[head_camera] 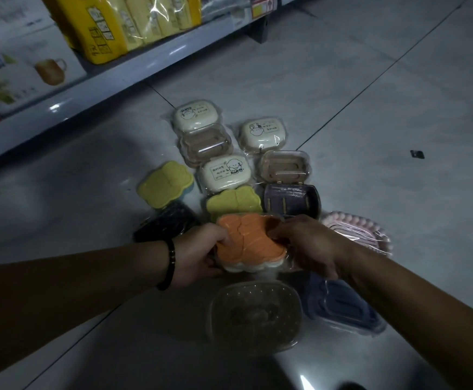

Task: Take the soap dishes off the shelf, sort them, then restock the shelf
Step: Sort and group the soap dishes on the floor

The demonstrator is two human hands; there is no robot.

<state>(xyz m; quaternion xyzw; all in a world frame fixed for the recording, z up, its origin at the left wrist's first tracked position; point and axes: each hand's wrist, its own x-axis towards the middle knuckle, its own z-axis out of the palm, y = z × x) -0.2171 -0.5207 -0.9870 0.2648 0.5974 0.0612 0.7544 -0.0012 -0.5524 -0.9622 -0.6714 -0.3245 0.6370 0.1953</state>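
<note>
An orange soap dish point(250, 243) with a white base is held just above the floor, gripped on its left side by my left hand point(201, 254) and on its right side by my right hand point(308, 246). Soap dishes lie on the grey floor around it: two yellow ones point(164, 182) point(233, 202), three cream ones with cartoon prints point(194, 115) point(262, 133) point(225, 173), two clear-lidded tan ones point(205, 143) point(284, 166), a dark purple one point(293, 199), a pink one point(362, 232), a black one point(162, 223), a blue one point(342, 305) and a clear dotted one point(253, 313).
A low grey shelf point(111, 77) runs along the upper left, holding yellow packages point(122, 21) and a white box showing a mug point(26, 71). A small dark scrap point(417, 154) lies on the tiles at the right.
</note>
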